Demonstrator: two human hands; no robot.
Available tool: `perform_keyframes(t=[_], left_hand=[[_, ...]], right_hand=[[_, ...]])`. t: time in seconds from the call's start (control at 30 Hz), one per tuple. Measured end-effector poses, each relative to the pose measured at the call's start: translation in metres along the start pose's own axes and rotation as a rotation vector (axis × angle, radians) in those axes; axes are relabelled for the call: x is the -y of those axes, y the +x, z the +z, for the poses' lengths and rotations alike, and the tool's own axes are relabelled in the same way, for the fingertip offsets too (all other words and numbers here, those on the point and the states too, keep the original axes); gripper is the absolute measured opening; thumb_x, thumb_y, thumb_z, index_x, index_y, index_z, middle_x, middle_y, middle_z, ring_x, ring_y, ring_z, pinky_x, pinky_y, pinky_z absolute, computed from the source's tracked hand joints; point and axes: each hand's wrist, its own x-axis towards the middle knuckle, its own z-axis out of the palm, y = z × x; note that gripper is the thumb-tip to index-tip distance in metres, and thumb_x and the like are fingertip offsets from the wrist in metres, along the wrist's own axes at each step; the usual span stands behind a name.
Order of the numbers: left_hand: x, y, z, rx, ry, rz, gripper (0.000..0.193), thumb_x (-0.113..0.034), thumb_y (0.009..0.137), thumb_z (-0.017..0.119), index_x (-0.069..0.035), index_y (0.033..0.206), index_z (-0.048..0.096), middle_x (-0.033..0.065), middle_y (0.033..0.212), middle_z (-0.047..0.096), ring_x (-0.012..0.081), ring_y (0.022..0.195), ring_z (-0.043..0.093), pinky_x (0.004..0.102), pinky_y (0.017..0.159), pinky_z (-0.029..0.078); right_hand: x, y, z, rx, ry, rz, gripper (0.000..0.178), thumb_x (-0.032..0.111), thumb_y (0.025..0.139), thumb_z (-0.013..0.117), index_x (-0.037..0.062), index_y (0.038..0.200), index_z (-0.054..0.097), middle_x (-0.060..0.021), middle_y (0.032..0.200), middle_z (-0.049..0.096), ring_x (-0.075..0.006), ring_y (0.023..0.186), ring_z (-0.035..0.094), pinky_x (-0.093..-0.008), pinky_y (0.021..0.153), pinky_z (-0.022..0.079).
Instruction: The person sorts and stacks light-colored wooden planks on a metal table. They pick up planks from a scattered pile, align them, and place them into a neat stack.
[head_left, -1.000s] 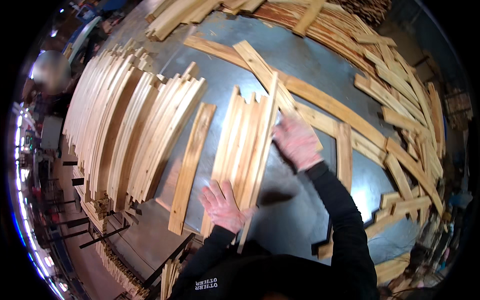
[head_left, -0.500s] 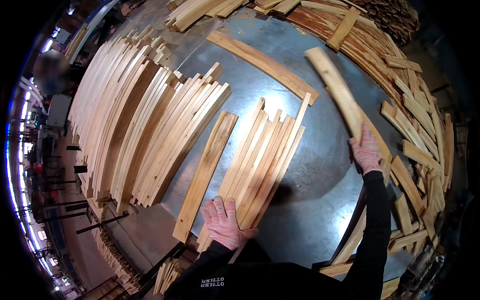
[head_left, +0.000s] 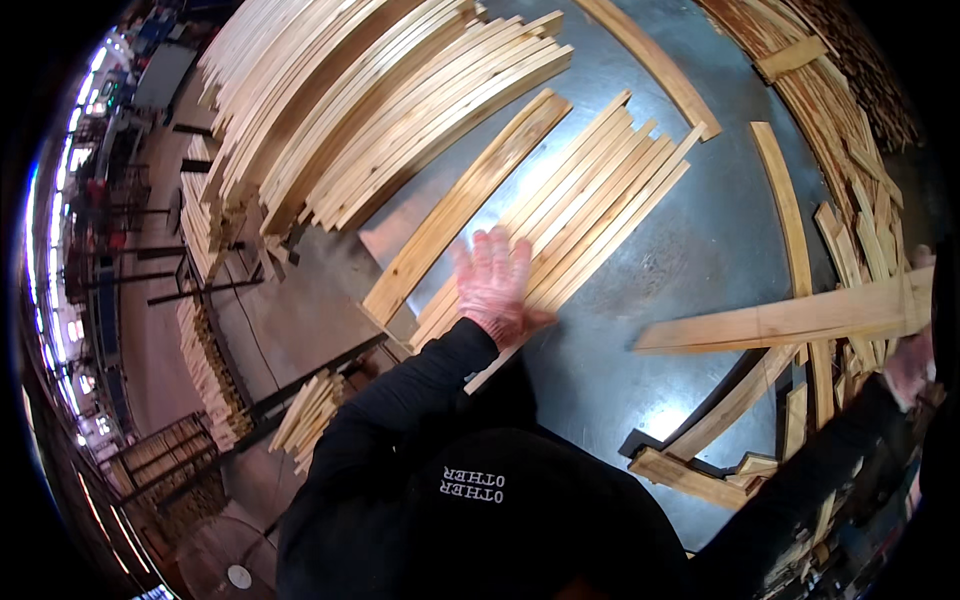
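Observation:
My left hand (head_left: 493, 285), in a pale pinkish glove, lies flat with spread fingers on the near part of a row of narrow wooden slats (head_left: 600, 195) set side by side on the metal table (head_left: 610, 370). Just left of that row, a single wider board (head_left: 465, 205) lies apart from it. Out at the far right, my right hand (head_left: 908, 368) grips one end of a wooden board (head_left: 780, 320). This board points leftward over the table's right part. Motion blurs the right hand, and some of its fingers are hidden.
A large stack of long slats (head_left: 390, 120) fills the upper left. One board (head_left: 655, 60) lies at the back, another (head_left: 785, 210) on the right. Loose offcuts (head_left: 860, 240) pile along the right edge. Short sticks (head_left: 308, 410) sit at the lower left.
My right hand has swung its board from pointing away to pointing left, moving farther right and nearer. The view has turned and shifted; my left hand stays on the slats.

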Motion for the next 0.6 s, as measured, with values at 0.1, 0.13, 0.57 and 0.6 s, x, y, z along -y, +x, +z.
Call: perform_keyframes(t=[0.1,0.13,0.57,0.6], left_hand=[[-0.025,-0.005,0.008,-0.305,-0.638,0.378,0.111,-0.059,0.073,0.078,0.006,0.151,0.033,0.0319,0.149,0.042,0.0452,0.141,0.039,0.0498,0.117,0.030],[-0.053,-0.011,-0.002,-0.005,-0.850,0.184,0.107,-0.060,0.076,0.075,0.003,0.152,0.034,0.0301,0.148,0.044,0.0425,0.141,0.041,0.0451,0.115,0.033],[-0.057,-0.029,0.043,0.692,-0.609,-0.258,0.065,-0.057,0.093,0.056,-0.001,0.127,0.056,0.0235,0.120,0.065,0.0404,0.110,0.063,0.0455,0.092,0.050],[-0.057,-0.028,0.039,0.700,-0.590,-0.211,0.066,-0.057,0.093,0.055,-0.001,0.129,0.054,0.0232,0.121,0.065,0.0402,0.110,0.063,0.0466,0.091,0.050]], right_hand=[[-0.056,-0.064,0.044,-0.198,0.013,0.246,0.066,0.052,0.105,0.032,-0.0030,0.137,0.048,-0.0205,0.129,0.060,-0.0314,0.128,0.054,-0.0448,0.116,0.037],[-0.071,-0.082,0.063,-0.286,0.157,0.321,0.068,0.055,0.104,0.032,-0.0026,0.135,0.050,-0.0203,0.126,0.060,-0.0310,0.126,0.054,-0.0441,0.115,0.038],[-0.146,-0.342,0.147,0.174,-0.055,0.803,0.041,0.046,0.101,0.055,0.0055,0.097,0.056,-0.0072,0.079,0.057,-0.0183,0.077,0.059,-0.0348,0.072,0.051],[-0.171,-0.396,0.163,0.120,0.078,0.897,0.038,0.040,0.103,0.055,0.0021,0.107,0.056,-0.0089,0.090,0.061,-0.0202,0.080,0.064,-0.0369,0.072,0.053]])
